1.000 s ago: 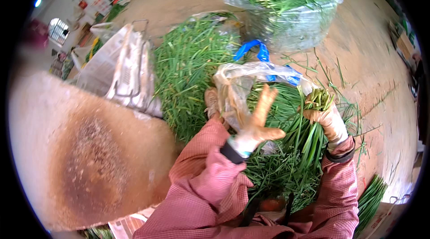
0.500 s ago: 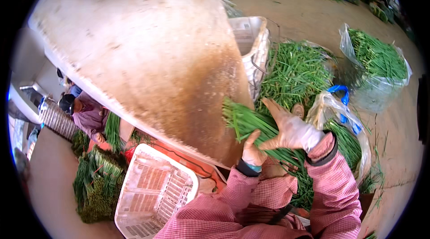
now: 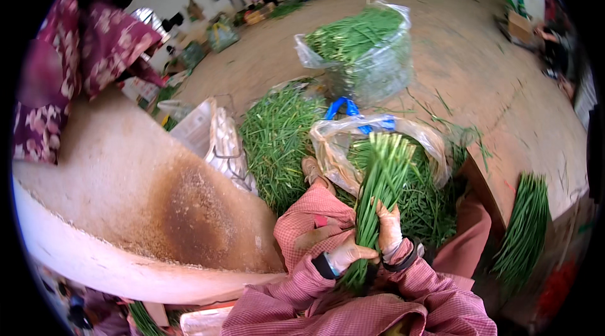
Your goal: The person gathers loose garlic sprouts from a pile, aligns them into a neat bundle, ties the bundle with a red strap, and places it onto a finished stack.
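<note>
A thick bunch of green chives (image 3: 382, 175) stands upright before me, its pale cut ends pointing away and its leafy ends toward my lap. My left hand (image 3: 348, 254) grips it low on the left side, thumb across the stems. My right hand (image 3: 389, 229), its glove pale and soiled, is closed round the right side a little higher. Behind the bunch, an opened clear plastic bag (image 3: 333, 131) with a blue strap holds more chives. Loose chives (image 3: 280, 140) lie heaped to the left, by my shoe.
A brown-stained table (image 3: 120, 166) slopes along my left, with a white crate (image 3: 217, 134) beyond it. Farther off stands a plastic bag (image 3: 384, 65) packed with chives. Another chive bundle (image 3: 524, 225) rests on a board at right. A person in flowered purple clothing (image 3: 69, 65) is at far left.
My view has swung right. The bunch has moved off the table's edge and turned upright, cut ends away from me. My right hand, spread before, has closed on it.
</note>
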The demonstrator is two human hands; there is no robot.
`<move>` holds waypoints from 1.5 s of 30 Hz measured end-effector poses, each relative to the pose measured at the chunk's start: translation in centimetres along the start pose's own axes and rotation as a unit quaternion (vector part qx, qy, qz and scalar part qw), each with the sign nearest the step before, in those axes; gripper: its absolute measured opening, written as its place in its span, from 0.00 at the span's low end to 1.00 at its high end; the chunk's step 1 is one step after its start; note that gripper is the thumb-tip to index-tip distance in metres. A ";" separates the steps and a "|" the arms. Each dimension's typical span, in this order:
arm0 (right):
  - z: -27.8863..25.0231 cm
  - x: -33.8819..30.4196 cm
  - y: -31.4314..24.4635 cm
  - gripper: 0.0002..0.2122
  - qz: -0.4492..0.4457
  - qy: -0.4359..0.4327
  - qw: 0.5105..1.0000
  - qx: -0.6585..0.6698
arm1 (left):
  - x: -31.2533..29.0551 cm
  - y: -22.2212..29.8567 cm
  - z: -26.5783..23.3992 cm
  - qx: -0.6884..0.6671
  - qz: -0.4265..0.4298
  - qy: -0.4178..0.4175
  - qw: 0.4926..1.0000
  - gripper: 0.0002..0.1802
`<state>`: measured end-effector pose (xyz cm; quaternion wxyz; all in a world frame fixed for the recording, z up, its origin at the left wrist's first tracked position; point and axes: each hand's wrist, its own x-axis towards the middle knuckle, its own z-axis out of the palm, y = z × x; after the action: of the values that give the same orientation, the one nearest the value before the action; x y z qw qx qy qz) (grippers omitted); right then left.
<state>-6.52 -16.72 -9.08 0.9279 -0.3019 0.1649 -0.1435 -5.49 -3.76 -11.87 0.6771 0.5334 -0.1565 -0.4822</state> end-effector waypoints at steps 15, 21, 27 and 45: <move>-13.9 7.5 -4.7 0.11 -0.147 0.123 0.981 0.011 | -1.4 15.4 -3.2 0.835 0.273 0.006 0.478 0.42; -24.5 5.2 -6.4 0.47 0.011 -0.055 0.640 -0.766 | 0.5 21.5 -2.1 0.932 0.211 0.016 0.292 0.46; -9.8 1.6 -13.1 0.57 -0.337 -0.108 0.591 -0.725 | 0.7 22.8 -1.9 0.939 0.198 -0.007 0.281 0.44; -18.5 7.1 -4.7 0.05 -0.232 -0.289 0.434 -0.821 | -1.6 22.9 -4.9 0.899 0.170 0.001 0.403 0.41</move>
<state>-8.10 -32.50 -21.86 0.1692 -0.9727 -0.1492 -0.0545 8.40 -0.45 6.76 -0.1250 0.7977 -0.5867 0.0616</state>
